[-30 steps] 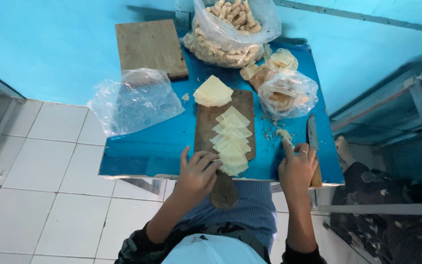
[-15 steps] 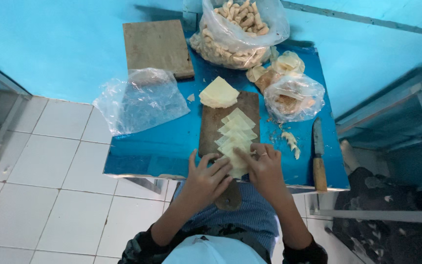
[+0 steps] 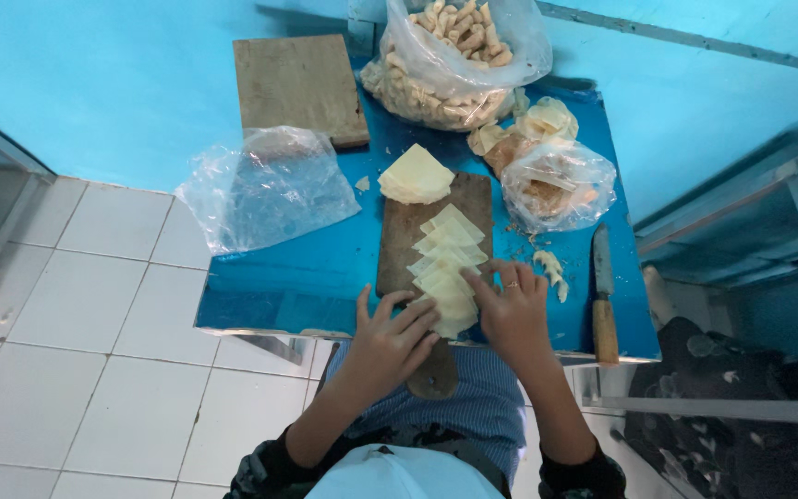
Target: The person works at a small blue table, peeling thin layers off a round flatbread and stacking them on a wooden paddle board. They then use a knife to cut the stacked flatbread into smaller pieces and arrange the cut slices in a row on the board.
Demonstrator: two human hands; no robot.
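Both hands flat, fingers spread, nothing gripped: left hand (image 3: 392, 334) and right hand (image 3: 510, 310) rest on the near end of a row of pale yellow dough squares (image 3: 447, 266), fingertips touching the nearest pieces from either side. Ring on one right-hand finger. Squares overlap like shingles, running lengthwise down a narrow wooden cutting board (image 3: 401, 242) with a rounded handle end near the person's body. Board lies on a blue table (image 3: 325, 268), roughly centre. Stack of uncut yellow sheets (image 3: 415, 176) sits at the board's far end, partly overhanging it. Knife (image 3: 604, 298) with wooden handle lies on the table right of the right hand, apart from it, blade pointing away. Dough scraps (image 3: 551, 268) lie between knife and board. Far side: large clear bag of pale filled pieces (image 3: 450, 55), small clear bag (image 3: 561, 183) with brownish contents to the right, loose folded wrappers (image 3: 547, 118) just behind it. Second wooden board (image 3: 297, 88) far left; crumpled clear plastic bag (image 3: 260, 185) hangs over the table's left edge. White tiled floor (image 3: 94, 305) below.
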